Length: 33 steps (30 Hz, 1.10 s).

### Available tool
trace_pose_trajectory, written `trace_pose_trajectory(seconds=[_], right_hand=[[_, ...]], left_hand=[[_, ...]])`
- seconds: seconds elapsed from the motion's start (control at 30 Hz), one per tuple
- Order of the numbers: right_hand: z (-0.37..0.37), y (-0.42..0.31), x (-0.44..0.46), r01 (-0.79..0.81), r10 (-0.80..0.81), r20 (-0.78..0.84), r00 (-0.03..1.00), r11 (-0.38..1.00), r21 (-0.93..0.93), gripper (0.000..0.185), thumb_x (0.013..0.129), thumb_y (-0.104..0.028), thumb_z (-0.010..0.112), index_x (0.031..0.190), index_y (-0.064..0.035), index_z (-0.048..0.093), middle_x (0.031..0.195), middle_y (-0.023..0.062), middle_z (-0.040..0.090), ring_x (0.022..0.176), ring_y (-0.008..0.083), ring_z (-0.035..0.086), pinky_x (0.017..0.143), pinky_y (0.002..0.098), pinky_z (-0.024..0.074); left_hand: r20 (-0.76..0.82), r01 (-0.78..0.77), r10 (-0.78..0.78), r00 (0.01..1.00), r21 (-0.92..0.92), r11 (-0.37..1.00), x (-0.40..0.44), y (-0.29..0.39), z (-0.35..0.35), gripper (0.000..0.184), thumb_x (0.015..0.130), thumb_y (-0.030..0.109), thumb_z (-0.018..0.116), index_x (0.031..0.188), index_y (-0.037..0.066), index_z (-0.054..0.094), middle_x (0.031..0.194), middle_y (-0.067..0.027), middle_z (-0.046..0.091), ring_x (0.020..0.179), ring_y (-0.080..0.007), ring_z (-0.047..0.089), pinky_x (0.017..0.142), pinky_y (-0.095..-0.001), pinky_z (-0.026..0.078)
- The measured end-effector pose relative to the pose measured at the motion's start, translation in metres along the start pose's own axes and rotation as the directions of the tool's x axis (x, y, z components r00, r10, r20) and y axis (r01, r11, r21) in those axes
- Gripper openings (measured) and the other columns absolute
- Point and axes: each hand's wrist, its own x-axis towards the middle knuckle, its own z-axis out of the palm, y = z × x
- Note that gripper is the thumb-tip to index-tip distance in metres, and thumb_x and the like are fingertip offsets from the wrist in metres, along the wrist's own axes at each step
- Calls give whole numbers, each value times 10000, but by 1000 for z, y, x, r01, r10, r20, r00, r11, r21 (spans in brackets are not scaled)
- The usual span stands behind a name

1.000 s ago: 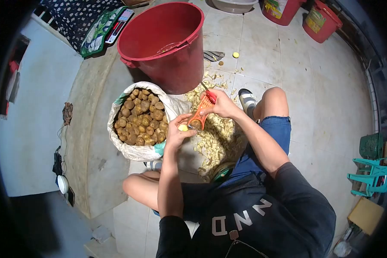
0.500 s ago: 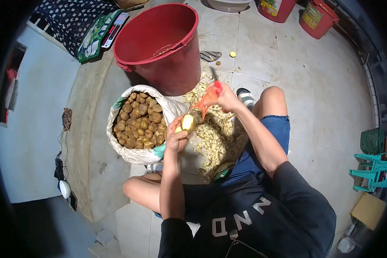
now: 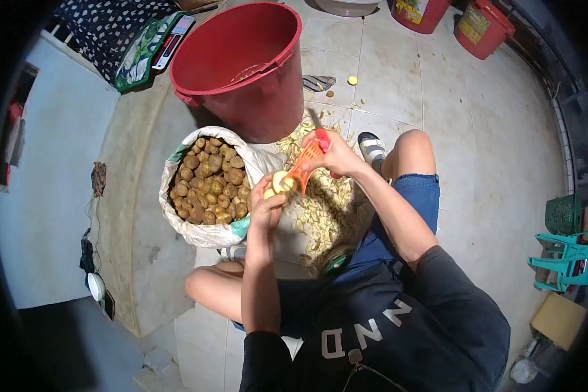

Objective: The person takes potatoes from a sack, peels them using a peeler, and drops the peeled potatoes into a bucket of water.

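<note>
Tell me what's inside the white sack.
The white sack holds brown-skinned potatoes, heaped loosely in its open mouth. Whatever lies beneath the top layer is covered and can't be seen.

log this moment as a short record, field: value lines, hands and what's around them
left hand: holds a partly peeled, pale-yellow potato
right hand: holds an orange slotted plastic peeler and a red-handled, dark-bladed tool
contact: peeler right by the potato; blurred, so exact touch unclear
person's left: open white woven sack full of round brown unpeeled potatoes
beyond the sack: large red plastic bucket
floor: pale tiles, with thin pale-yellow peelings strewn between the legs
</note>
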Motion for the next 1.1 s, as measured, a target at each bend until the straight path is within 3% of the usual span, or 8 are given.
trace_pose_trajectory(seconds=[0.13, 0.27, 0.37, 0.57, 0.63, 0.8, 0.9, 1.1], right_hand=[[-19, 25, 13, -76, 79, -84, 993, 997, 31, 430, 643, -59, 881, 969, -27, 601, 775, -19, 628, 712, 77, 586, 658, 241, 490], [5, -15, -4, 43, -40, 79, 996, 998, -39, 417, 653, -42, 872, 971, -27, 603, 828, 11, 664, 742, 82, 602, 679, 244, 497], [-20, 38, 17, -122, 117, -59, 991, 988, -90, 419, 656, -39, 869, 972, -27, 595, 837, 31, 669, 761, 102, 620, 683, 259, 502], [1, 4, 0, 58, -57, 53, 997, 998, -12, 423, 654, -46, 873, 976, -28, 599, 808, 4, 646, 721, 81, 591, 667, 248, 495], [-19, 19, 11, -127, 113, -127, 985, 986, -109, 425, 656, -61, 877, 982, -29, 606, 817, -9, 635, 709, 77, 576, 653, 242, 484], [-2, -11, 1, -30, 27, -14, 1000, 967, -254, 428, 659, -18, 862, 985, -19, 586, 795, 13, 653, 727, 89, 612, 657, 262, 505], [-26, 26, 14, -158, 157, -124, 980, 987, 0, 429, 636, -30, 875, 972, -35, 608, 837, 9, 655, 808, 92, 616, 735, 247, 501], [-16, 5, 11, -100, 87, -114, 990, 988, -115, 431, 645, -38, 874, 984, -31, 606, 825, -2, 646, 748, 87, 602, 691, 249, 496]], left_hand=[[133, 114, -76, 988, -303, 946, -4, 7, 3, 658, 688, -28, 676, 1305, -20, 447, 1134, -117, 618, 931, -188, 641, 620, -221, 498], [28, -14, 11, 1000, 124, 992, -1, 3, 2, 683, 702, 93, 688, 1327, -25, 440, 1154, -131, 614, 969, -186, 628, 621, -208, 487], [94, 94, -69, 993, -286, 954, -4, 6, 9, 645, 711, 37, 693, 1310, -28, 462, 1128, -124, 626, 929, -178, 638, 638, -220, 491], [40, -13, 13, 999, 10, 1000, -3, -1, -2, 676, 721, 146, 698, 1321, -33, 442, 1183, -125, 603, 997, -184, 614, 656, -208, 476], [55, 91, -75, 996, -416, 905, -4, 5, 5, 623, 733, 59, 699, 1297, -61, 463, 1107, -152, 625, 877, -189, 638, 634, -227, 506], [-15, 26, -26, 1000, 40, 999, 1, -1, 1, 702, 707, 114, 718, 1329, -48, 433, 1175, -132, 612, 1029, -211, 624, 699, -236, 510], [68, 102, -83, 994, -355, 929, -3, 6, 7, 665, 708, 14, 687, 1323, -50, 441, 1151, -146, 621, 993, -224, 643, 703, -248, 525], [43, 82, -75, 996, -202, 976, -2, 5, 1, 721, 699, 40, 677, 1357, -77, 403, 1219, -199, 590, 1070, -274, 628, 758, -280, 563]])
